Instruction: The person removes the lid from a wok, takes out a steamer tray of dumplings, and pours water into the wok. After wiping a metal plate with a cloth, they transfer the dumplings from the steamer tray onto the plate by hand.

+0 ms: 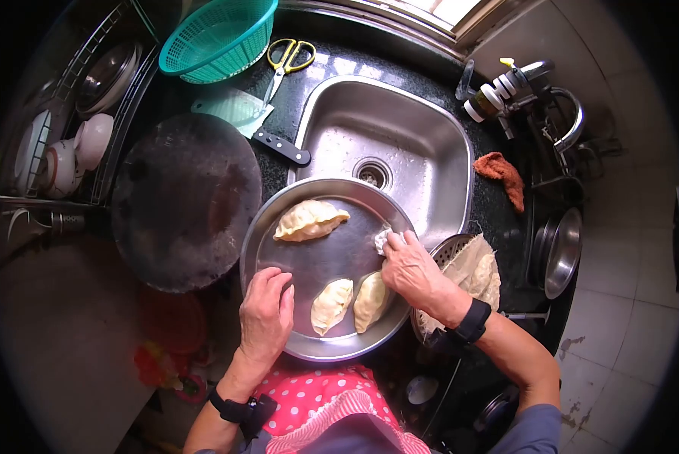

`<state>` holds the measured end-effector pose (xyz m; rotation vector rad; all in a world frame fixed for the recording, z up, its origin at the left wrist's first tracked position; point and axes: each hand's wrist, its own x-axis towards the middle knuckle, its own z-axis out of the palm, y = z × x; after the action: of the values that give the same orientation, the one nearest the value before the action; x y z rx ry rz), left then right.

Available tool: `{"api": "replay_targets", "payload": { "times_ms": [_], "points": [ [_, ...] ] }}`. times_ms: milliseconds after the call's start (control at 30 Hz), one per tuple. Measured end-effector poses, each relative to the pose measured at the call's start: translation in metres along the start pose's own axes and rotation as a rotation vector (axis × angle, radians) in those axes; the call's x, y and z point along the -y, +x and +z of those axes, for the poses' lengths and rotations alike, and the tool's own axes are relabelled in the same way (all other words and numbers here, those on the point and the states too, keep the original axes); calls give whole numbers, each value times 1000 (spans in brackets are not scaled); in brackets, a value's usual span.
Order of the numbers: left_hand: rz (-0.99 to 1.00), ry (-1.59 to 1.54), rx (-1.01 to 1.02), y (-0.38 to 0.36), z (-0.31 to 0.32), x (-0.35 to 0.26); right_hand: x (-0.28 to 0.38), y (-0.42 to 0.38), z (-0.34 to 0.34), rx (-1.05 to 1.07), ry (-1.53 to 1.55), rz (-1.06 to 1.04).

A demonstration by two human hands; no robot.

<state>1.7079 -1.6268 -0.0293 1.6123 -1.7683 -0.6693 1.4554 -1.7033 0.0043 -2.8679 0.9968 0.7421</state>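
A round metal pan (324, 261) lies partly over the near edge of the sink. Three dumplings rest in it: one (309, 221) at the upper left, and two side by side, one (331, 307) and another (370, 303), near the front. My left hand (267, 306) is at the pan's left rim, fingers slightly curled and apart, holding nothing. At the right side of the pan, my right hand (415, 274) pinches a crumpled white wad (383, 240), just above the rightmost dumpling.
Left of the pan is a dark round board (187, 203). Beyond stand a cleaver (283, 147), scissors (279, 76) and a green basket (222, 41). A steel sink (423, 144), faucet (570, 136), orange cloth (503, 178) and cloth-lined strainer (449, 250) are at right.
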Motion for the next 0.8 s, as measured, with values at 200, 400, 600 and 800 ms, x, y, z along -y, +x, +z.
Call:
{"api": "replay_targets", "payload": {
  "times_ms": [200, 400, 600, 800],
  "points": [
    [-21, 1, 24, 1, 0, 1, -23, 1, 12, -150, 522, 92],
    [-226, -284, 57, 9, -8, -5, -45, -34, -34, -386, 1467, 597],
    [-610, -1147, 297, 29, -3, -43, -6, -35, -41, -448, 2144, 501],
    [-555, -1257, 393, 46, 17, -76, 67, -23, -33, -809, 1656, 597]
  ]
}}
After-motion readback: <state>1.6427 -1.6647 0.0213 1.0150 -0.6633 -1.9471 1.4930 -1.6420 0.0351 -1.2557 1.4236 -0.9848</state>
